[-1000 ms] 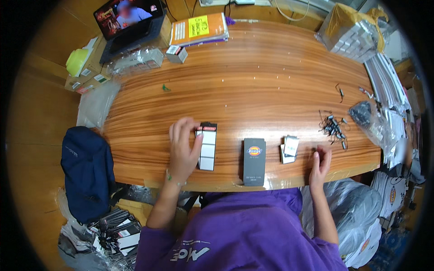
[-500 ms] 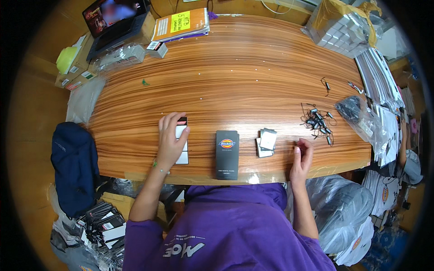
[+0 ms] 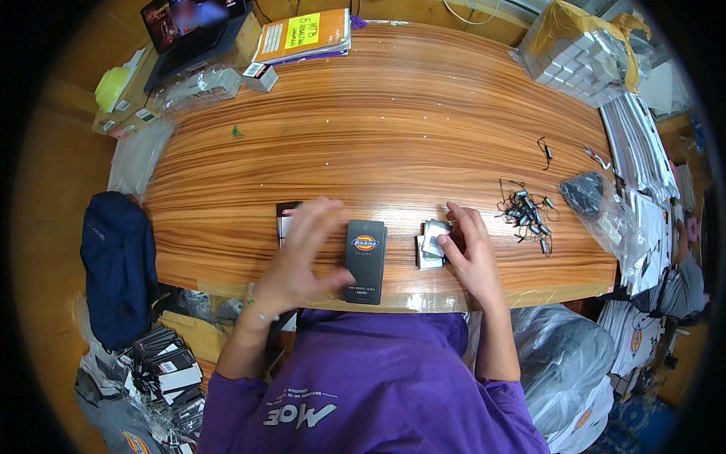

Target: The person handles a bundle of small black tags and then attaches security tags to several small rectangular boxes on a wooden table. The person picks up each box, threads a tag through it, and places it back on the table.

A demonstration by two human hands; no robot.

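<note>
A loose purple shirt (image 3: pixel 386 378) with short sleeves (image 3: pixel 233 401) covers the torso and upper arms, a bold white slanted print (image 3: pixel 301 412) with a smaller line of lettering marks its front, and a thin beaded bracelet (image 3: pixel 262 316) with a green bit circles the left hand's (image 3: pixel 299 261) wrist.

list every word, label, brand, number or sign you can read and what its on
I won't copy wording or brands; here is where print stands:
Dark tags: oval logo, pale lettering; smallest line unclear.
Yellow note: black handwriting, legible.
Purple shirt: large pale letters; smaller ones unreadable.
Blue bag: too small to read.
Small cards: too blurred.
</note>
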